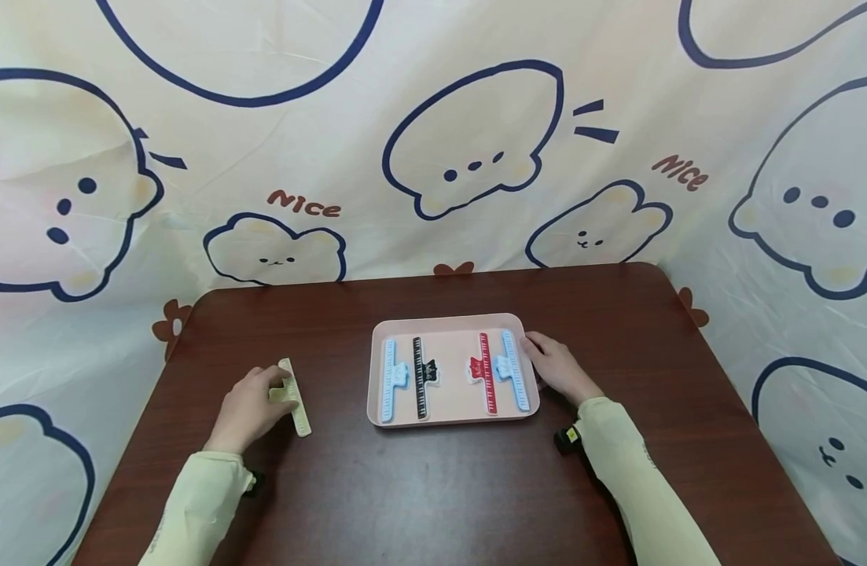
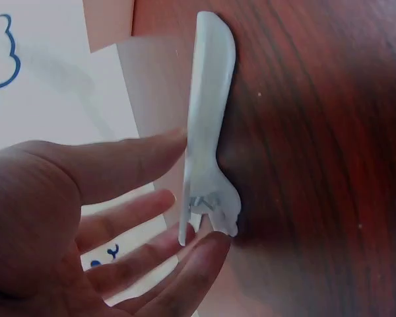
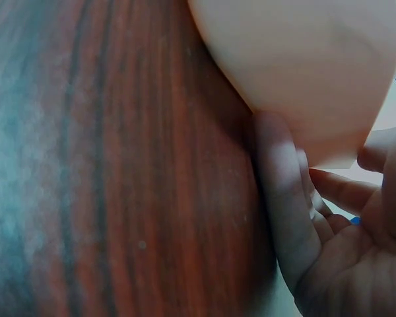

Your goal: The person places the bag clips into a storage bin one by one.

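Observation:
My left hand (image 1: 245,409) pinches a pale yellow ruler-shaped clip (image 1: 296,401) over the left part of the table. In the left wrist view the clip (image 2: 208,99) stands edge-on, thumb along one side and fingertips at its grip end. At the right end of a pale pink tray (image 1: 450,420), my right hand (image 1: 556,365) grips the rim. The right wrist view has the tray (image 3: 310,72) between thumb and fingers. Inside it lie two light blue clips (image 1: 388,381) at the ends, with a black clip (image 1: 420,385) and a red clip (image 1: 487,377) between them.
The dark brown wooden table (image 1: 433,495) has rounded far corners. Behind it and at both sides hangs a pale curtain (image 1: 362,157) printed with cartoon animals. Dark bands (image 1: 567,440) sit at both wrists.

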Demonstrator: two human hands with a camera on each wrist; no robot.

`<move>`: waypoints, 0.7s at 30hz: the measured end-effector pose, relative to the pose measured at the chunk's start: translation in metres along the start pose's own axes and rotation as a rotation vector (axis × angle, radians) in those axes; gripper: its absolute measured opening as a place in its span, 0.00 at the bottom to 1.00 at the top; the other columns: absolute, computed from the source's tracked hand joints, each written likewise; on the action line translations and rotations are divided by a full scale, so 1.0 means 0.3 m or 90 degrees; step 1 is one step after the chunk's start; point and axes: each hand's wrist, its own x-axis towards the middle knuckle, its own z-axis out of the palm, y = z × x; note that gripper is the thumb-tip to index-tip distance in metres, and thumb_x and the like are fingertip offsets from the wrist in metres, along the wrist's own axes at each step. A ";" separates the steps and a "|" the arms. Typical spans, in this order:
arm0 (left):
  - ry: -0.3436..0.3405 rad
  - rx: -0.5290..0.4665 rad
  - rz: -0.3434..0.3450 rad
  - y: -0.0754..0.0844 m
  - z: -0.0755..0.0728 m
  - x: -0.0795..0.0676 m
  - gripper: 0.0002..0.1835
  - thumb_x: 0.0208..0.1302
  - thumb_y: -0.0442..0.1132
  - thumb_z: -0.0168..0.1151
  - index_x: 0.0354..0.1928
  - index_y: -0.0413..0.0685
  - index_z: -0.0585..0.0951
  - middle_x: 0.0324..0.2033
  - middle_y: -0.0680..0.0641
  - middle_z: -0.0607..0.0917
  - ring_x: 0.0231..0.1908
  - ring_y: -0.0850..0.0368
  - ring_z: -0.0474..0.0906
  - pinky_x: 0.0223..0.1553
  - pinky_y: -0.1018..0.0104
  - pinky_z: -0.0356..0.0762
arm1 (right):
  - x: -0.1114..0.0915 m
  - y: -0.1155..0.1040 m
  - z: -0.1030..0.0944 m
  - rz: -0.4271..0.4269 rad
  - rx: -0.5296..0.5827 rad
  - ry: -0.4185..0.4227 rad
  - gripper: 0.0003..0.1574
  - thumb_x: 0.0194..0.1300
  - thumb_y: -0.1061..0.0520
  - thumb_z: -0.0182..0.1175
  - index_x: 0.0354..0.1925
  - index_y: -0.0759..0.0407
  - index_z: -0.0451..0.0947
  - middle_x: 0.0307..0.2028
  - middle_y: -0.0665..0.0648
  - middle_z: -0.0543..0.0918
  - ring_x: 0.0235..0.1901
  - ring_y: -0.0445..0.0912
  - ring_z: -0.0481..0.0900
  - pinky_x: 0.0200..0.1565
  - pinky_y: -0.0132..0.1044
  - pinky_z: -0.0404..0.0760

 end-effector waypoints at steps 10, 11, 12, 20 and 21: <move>-0.050 -0.102 -0.059 -0.042 -0.015 0.002 0.18 0.66 0.34 0.69 0.55 0.36 0.81 0.37 0.41 0.86 0.33 0.50 0.81 0.33 0.56 0.76 | -0.002 0.001 0.004 -0.003 0.003 -0.001 0.38 0.83 0.36 0.41 0.78 0.56 0.61 0.66 0.65 0.75 0.52 0.54 0.80 0.44 0.43 0.83; -0.053 -0.113 -0.066 -0.043 -0.016 0.001 0.17 0.67 0.34 0.68 0.56 0.36 0.81 0.36 0.42 0.86 0.33 0.51 0.80 0.33 0.58 0.75 | -0.003 -0.001 0.004 -0.002 0.000 0.000 0.39 0.83 0.36 0.41 0.78 0.56 0.61 0.67 0.65 0.75 0.53 0.54 0.79 0.45 0.43 0.82; -0.054 -0.126 -0.071 -0.044 -0.017 0.000 0.17 0.67 0.33 0.68 0.56 0.36 0.81 0.35 0.42 0.86 0.32 0.52 0.79 0.32 0.59 0.74 | -0.004 -0.001 0.004 -0.002 -0.002 0.000 0.39 0.83 0.36 0.41 0.78 0.56 0.61 0.67 0.64 0.75 0.54 0.54 0.79 0.46 0.43 0.82; -0.026 -0.148 -0.073 -0.035 -0.020 0.009 0.15 0.67 0.37 0.70 0.52 0.39 0.82 0.33 0.45 0.85 0.33 0.55 0.79 0.31 0.63 0.75 | -0.004 0.002 -0.001 -0.003 -0.003 0.004 0.38 0.83 0.35 0.40 0.77 0.55 0.63 0.66 0.63 0.76 0.56 0.54 0.78 0.53 0.50 0.81; -0.017 -0.146 -0.070 -0.031 -0.021 0.013 0.14 0.67 0.38 0.70 0.51 0.39 0.82 0.33 0.45 0.85 0.33 0.55 0.79 0.31 0.63 0.74 | -0.004 0.003 -0.001 -0.004 -0.005 0.004 0.38 0.83 0.35 0.40 0.77 0.55 0.63 0.67 0.63 0.75 0.57 0.54 0.78 0.56 0.51 0.79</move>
